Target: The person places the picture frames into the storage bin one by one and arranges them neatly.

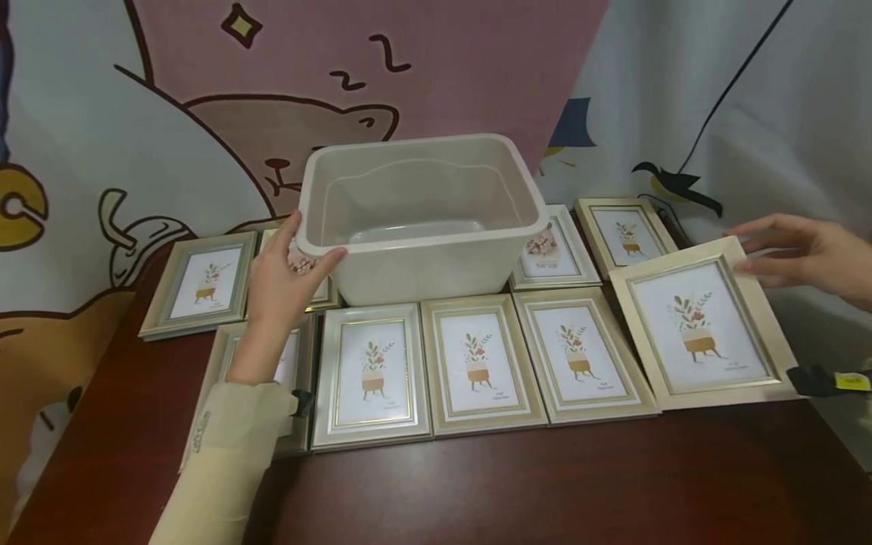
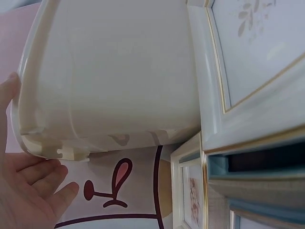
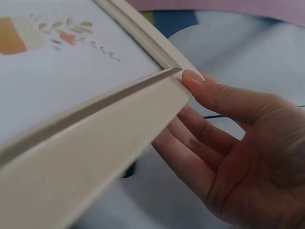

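Note:
A beige plastic bin (image 1: 422, 265) stands among picture frames on a dark table. My left hand (image 1: 282, 291) spans its front left corner, thumb and index finger at the rim. In the left wrist view the other fingers (image 2: 61, 199) extend loosely past the rim. At the right, my right hand (image 1: 811, 253) holds a cream picture frame (image 1: 739, 261) by its upper right corner, and the frame is tilted up. The right wrist view shows the thumb (image 3: 195, 80) on the face of this picture frame (image 3: 95, 129), with fingers beneath. Its print shows a potted plant.
A row of picture frames (image 1: 371, 443) lies before the bin. Others flank it, including a grey-green frame (image 1: 157, 322), a white frame (image 1: 555, 281) and a gold frame (image 1: 591, 227). Brown table surface (image 1: 511, 484) shows in front; a cartoon cloth (image 1: 443, 68) hangs behind.

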A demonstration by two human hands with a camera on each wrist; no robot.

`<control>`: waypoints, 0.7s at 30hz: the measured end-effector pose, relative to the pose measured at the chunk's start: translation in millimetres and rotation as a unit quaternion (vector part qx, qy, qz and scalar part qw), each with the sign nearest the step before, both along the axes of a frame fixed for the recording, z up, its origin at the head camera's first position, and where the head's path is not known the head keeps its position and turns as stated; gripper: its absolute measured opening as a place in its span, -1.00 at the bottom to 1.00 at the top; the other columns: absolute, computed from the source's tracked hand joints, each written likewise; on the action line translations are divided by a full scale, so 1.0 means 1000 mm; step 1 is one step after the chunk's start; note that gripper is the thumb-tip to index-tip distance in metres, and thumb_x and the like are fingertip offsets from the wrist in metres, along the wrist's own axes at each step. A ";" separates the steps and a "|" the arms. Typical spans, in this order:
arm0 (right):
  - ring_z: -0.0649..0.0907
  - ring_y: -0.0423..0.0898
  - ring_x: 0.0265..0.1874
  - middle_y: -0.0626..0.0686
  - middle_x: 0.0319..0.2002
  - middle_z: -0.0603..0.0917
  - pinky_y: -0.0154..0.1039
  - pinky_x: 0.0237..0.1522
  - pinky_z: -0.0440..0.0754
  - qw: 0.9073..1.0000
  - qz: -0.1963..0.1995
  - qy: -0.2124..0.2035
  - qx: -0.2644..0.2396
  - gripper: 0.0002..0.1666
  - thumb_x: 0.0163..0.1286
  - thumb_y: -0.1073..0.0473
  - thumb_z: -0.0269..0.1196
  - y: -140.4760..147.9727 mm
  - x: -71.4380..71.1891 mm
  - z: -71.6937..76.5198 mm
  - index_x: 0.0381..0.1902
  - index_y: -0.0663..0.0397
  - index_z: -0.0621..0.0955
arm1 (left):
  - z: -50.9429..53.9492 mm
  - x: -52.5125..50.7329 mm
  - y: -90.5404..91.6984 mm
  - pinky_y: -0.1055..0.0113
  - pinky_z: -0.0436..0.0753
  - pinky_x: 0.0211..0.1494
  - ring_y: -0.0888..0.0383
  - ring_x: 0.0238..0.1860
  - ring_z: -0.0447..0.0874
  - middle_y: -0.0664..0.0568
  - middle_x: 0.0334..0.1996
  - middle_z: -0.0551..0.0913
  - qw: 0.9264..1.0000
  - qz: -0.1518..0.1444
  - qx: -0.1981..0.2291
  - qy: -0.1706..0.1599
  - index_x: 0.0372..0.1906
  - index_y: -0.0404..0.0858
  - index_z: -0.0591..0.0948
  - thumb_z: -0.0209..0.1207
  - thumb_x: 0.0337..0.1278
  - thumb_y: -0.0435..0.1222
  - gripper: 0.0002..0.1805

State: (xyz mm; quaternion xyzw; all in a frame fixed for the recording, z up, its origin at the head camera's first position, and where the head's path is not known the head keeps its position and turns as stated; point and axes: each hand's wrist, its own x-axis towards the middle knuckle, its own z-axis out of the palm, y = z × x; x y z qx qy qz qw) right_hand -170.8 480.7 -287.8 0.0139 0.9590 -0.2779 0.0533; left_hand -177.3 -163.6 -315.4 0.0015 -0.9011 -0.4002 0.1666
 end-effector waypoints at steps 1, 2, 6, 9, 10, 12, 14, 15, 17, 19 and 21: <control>0.61 -0.44 -0.41 -0.59 -0.31 0.49 -0.42 -0.42 0.71 1.000 0.003 0.012 -0.004 -0.47 0.38 0.12 0.33 -0.001 0.001 0.004 0.26 -0.26 0.46 | 0.000 0.000 0.000 -0.17 0.41 0.45 -0.13 0.44 0.36 -0.10 0.48 0.35 1.000 0.001 -0.004 0.000 0.54 -0.08 0.25 0.34 0.09 0.16 -0.04; 0.61 -0.45 -0.42 -0.58 -0.30 0.49 -0.44 -0.43 0.72 1.000 0.005 0.026 -0.008 -0.48 0.38 0.18 0.32 -0.002 0.002 0.007 0.25 -0.25 0.47 | 0.000 0.000 0.000 -0.18 0.40 0.46 -0.13 0.45 0.35 -0.09 0.48 0.35 1.000 0.003 -0.007 0.000 0.54 -0.07 0.25 0.34 0.09 0.17 -0.04; 0.60 -0.52 -0.44 -0.56 -0.30 0.51 -0.45 -0.47 0.72 0.997 0.009 0.075 -0.029 -0.47 0.39 0.34 0.27 -0.005 0.006 0.018 0.17 -0.34 0.50 | 0.001 0.000 0.000 -0.18 0.42 0.44 -0.13 0.43 0.37 -0.08 0.47 0.38 1.000 0.004 -0.012 0.002 0.53 -0.08 0.27 0.35 0.07 0.17 -0.04; 0.61 -0.55 -0.41 -0.52 -0.26 0.55 -0.46 -0.48 0.71 0.992 0.016 0.106 -0.069 -0.45 0.38 0.43 0.22 -0.005 0.006 0.023 0.16 -0.28 0.52 | 0.002 0.001 0.000 -0.18 0.42 0.44 -0.14 0.43 0.38 -0.08 0.46 0.38 1.000 0.004 -0.016 0.004 0.52 -0.09 0.28 0.35 0.07 0.16 -0.05; 0.62 -0.55 -0.41 -0.51 -0.24 0.57 -0.47 -0.48 0.71 0.990 0.019 0.117 -0.081 -0.45 0.37 0.47 0.20 -0.006 0.007 0.024 0.17 -0.21 0.52 | 0.002 0.001 0.000 -0.19 0.42 0.44 -0.14 0.43 0.37 -0.07 0.47 0.38 1.000 0.003 -0.017 0.005 0.52 -0.10 0.29 0.35 0.08 0.15 -0.06; 0.63 -0.56 -0.39 -0.48 -0.19 0.59 -0.48 -0.49 0.70 0.984 0.027 0.136 -0.109 -0.46 0.36 0.51 0.19 -0.006 0.007 0.026 0.15 -0.14 0.53 | 0.002 0.001 0.000 -0.19 0.43 0.43 -0.15 0.44 0.36 -0.06 0.48 0.36 1.000 -0.001 -0.013 0.009 0.51 -0.11 0.29 0.34 0.12 0.12 -0.09; 0.64 -0.55 -0.39 -0.45 -0.16 0.59 -0.52 -0.50 0.68 0.979 0.033 0.153 -0.131 -0.46 0.35 0.53 0.17 -0.008 0.009 0.030 0.16 -0.10 0.53 | 0.001 0.001 -0.001 -0.17 0.42 0.46 -0.14 0.47 0.31 -0.05 0.51 0.31 1.000 -0.012 -0.006 0.013 0.51 -0.13 0.29 0.32 0.17 0.08 -0.13; 0.65 -0.55 -0.40 -0.43 -0.16 0.60 -0.53 -0.50 0.68 0.976 0.035 0.163 -0.141 -0.47 0.34 0.53 0.19 -0.009 0.010 0.031 0.15 -0.09 0.54 | 0.000 0.000 -0.001 -0.15 0.41 0.47 -0.13 0.49 0.29 -0.05 0.52 0.29 1.000 -0.018 -0.001 0.016 0.51 -0.14 0.29 0.31 0.19 0.05 -0.15; 0.65 -0.56 -0.41 -0.42 -0.18 0.62 -0.58 -0.51 0.66 0.970 0.035 0.184 -0.156 -0.47 0.32 0.53 0.21 -0.015 0.012 0.035 0.12 -0.08 0.55 | -0.002 0.000 -0.001 -0.09 0.39 0.50 -0.10 0.52 0.23 -0.04 0.54 0.24 0.999 -0.029 0.011 0.021 0.52 -0.17 0.28 0.30 0.23 0.01 -0.17; 0.66 -0.58 -0.40 -0.39 -0.20 0.63 -0.63 -0.49 0.64 0.963 0.037 0.208 -0.168 -0.47 0.30 0.56 0.21 -0.021 0.014 0.040 0.10 -0.06 0.56 | -0.003 -0.001 -0.001 -0.03 0.36 0.53 -0.05 0.55 0.16 -0.02 0.56 0.20 0.999 -0.038 0.023 0.022 0.52 -0.18 0.26 0.29 0.25 -0.01 -0.17; 0.66 -0.59 -0.40 -0.38 -0.22 0.64 -0.65 -0.47 0.64 0.955 0.030 0.234 -0.181 -0.44 0.26 0.59 0.22 -0.028 0.015 0.044 0.07 -0.09 0.58 | -0.005 -0.002 -0.001 0.01 0.34 0.55 -0.02 0.57 0.14 0.01 0.57 0.17 0.998 -0.040 0.034 0.023 0.53 -0.17 0.24 0.29 0.25 -0.02 -0.17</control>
